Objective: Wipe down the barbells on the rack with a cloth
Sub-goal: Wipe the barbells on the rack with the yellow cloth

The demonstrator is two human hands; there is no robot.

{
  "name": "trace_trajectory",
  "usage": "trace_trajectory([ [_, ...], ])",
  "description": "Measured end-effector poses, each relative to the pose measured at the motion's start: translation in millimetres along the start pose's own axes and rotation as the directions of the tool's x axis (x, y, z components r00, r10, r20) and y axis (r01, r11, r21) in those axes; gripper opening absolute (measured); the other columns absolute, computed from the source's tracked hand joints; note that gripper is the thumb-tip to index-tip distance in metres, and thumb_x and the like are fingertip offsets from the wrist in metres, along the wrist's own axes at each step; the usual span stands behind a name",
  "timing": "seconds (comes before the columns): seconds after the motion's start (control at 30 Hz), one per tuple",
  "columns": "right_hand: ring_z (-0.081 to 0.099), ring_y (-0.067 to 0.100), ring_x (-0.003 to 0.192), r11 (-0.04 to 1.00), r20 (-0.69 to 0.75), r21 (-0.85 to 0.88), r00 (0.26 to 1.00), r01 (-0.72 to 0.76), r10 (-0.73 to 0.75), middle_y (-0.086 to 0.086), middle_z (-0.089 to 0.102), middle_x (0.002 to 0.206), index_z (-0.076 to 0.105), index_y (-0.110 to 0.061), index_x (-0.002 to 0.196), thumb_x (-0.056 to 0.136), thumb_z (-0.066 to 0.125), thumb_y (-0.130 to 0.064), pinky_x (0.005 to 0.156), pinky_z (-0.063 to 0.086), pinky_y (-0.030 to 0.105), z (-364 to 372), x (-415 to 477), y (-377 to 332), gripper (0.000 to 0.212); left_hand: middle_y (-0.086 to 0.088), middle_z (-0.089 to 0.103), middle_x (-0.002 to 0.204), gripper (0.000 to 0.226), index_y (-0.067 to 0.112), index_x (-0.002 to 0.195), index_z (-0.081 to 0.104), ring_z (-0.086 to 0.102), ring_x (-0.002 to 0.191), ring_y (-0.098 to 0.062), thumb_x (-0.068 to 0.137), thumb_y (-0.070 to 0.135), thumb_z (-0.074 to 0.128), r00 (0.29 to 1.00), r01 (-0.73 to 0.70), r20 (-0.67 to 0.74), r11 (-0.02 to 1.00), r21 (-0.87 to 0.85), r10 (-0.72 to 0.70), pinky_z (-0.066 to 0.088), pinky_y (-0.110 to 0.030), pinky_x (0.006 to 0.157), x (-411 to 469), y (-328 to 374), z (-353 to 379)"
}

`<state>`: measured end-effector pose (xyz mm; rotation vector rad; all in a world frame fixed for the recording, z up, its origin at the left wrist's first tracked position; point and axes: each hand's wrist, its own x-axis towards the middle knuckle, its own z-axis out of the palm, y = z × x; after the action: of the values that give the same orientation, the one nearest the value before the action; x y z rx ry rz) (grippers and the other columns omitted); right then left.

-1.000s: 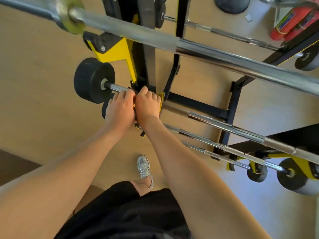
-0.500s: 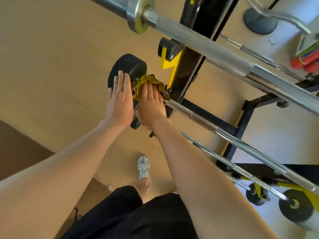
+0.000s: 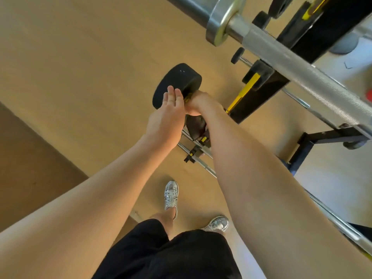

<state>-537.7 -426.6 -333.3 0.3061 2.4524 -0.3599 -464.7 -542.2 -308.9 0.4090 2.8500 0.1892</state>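
Two bare hands meet at the black plate (image 3: 179,81) on the left end of a low barbell, seen from the head camera looking steeply down.

The left hand (image 3: 166,119) has its fingers (image 3: 172,96) straight and pressed together, their tips lying against the plate's near rim. The right hand (image 3: 198,103) sits just beside it, touching it, with the fingers curled under into a fist. A sliver of the yellow cloth (image 3: 188,99) shows between the two hands, against the plate; the rest of it is hidden inside the right fist. The bar under the hands is covered by them.

Below the hands, lower bars (image 3: 207,169) run out from under the right forearm, with a small black and yellow clip on them.

The rack (image 3: 265,91), black with a yellow strip, stands right of the plate. Across the upper right runs the top bar (image 3: 291,57), thick and knurled, with a steel collar (image 3: 219,23) at its end.

At the bottom are black shorts (image 3: 171,252) and two silver shoes (image 3: 171,195) on a tan floor (image 3: 80,67).
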Motion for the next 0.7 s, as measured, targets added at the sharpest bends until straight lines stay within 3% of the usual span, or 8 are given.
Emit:
trace_trajectory([
  [0.07,0.066,0.024,0.092,0.998,-0.138,-0.063,0.990,-0.017,0.008,0.005,0.066,0.099,0.060,-0.017,0.116,0.100,0.063,-0.027,0.077,0.052,0.038,14,-8,-5,0.020,-0.024,-0.002,0.172,0.089,0.000,0.165,-0.002,0.013,0.160,-0.033,0.102,0.001,0.060,1.000,0.015,-0.003,1.000,0.017,-0.015,0.055,-0.038,0.102,-1,2,2],
  [0.17,0.069,0.029,0.105,0.986,-0.360,-0.163,0.930,0.022,-0.080,0.011,0.065,0.119,0.047,-0.011,0.135,0.099,0.067,-0.022,0.079,0.056,0.039,41,-29,5,0.042,-0.028,0.004,0.171,0.086,-0.005,0.164,0.001,0.016,0.159,-0.036,0.102,-0.001,0.061,0.999,0.023,-0.028,0.999,0.032,-0.022,0.052,-0.041,0.108,-3,7,5],
  [0.27,0.067,0.033,0.109,0.974,-0.349,-0.213,0.924,0.083,-0.155,0.013,0.061,0.131,0.035,-0.010,0.150,0.095,0.071,-0.018,0.082,0.058,0.044,44,-48,26,0.066,-0.032,0.008,0.169,0.085,-0.008,0.163,0.004,0.020,0.157,-0.041,0.102,0.007,0.062,0.999,0.041,-0.011,0.997,0.069,-0.040,0.042,-0.050,0.118,-2,12,1],
  [0.37,0.065,0.031,0.118,0.958,-0.291,-0.232,0.927,0.171,-0.236,0.009,0.056,0.140,0.045,-0.013,0.148,0.092,0.072,-0.007,0.091,0.058,0.045,37,-74,51,0.063,-0.034,0.013,0.167,0.081,-0.010,0.162,0.008,0.024,0.156,-0.044,0.103,0.009,0.061,0.997,0.077,0.007,0.989,0.122,-0.079,0.022,-0.063,0.125,5,22,-5],
  [0.47,0.053,0.029,0.139,0.951,-0.272,-0.236,0.926,0.199,-0.261,0.006,0.052,0.151,0.051,-0.016,0.149,0.093,0.073,-0.009,0.117,0.043,0.048,45,-102,87,0.061,-0.029,0.008,0.171,0.082,-0.006,0.163,0.006,0.014,0.159,-0.041,0.104,0.014,0.060,0.988,0.150,0.027,0.984,0.092,-0.153,0.018,-0.065,0.125,4,32,-2],
  [0.53,0.036,0.032,0.152,0.957,-0.330,-0.259,0.919,0.132,-0.216,0.010,0.041,0.163,0.040,-0.012,0.157,0.096,0.073,-0.017,0.128,0.024,0.049,64,-120,110,0.070,-0.028,0.002,0.172,0.080,-0.003,0.163,0.012,0.007,0.160,-0.042,0.103,0.016,0.061,0.996,0.085,-0.013,0.992,0.090,-0.084,0.014,-0.065,0.125,-2,39,4],
  [0.63,0.021,0.042,0.157,0.969,-0.365,-0.233,0.931,-0.077,-0.014,0.021,0.021,0.170,0.013,-0.002,0.164,0.102,0.066,-0.032,0.129,0.017,0.055,93,-136,135,0.086,-0.023,0.001,0.173,0.070,0.003,0.162,0.024,0.002,0.161,-0.040,0.104,0.022,0.058,0.984,-0.181,0.024,0.973,0.140,0.179,0.011,-0.060,0.129,-8,48,15],
  [0.7,0.020,0.045,0.155,0.967,-0.376,-0.222,0.926,-0.122,0.031,0.020,0.023,0.167,0.012,-0.003,0.163,0.100,0.062,-0.046,0.127,0.008,0.059,101,-133,144,0.091,-0.019,0.008,0.174,0.076,0.005,0.163,0.021,0.007,0.161,-0.036,0.103,0.024,0.063,0.964,-0.250,0.114,0.963,0.098,0.239,0.018,-0.056,0.129,-6,53,20],
])
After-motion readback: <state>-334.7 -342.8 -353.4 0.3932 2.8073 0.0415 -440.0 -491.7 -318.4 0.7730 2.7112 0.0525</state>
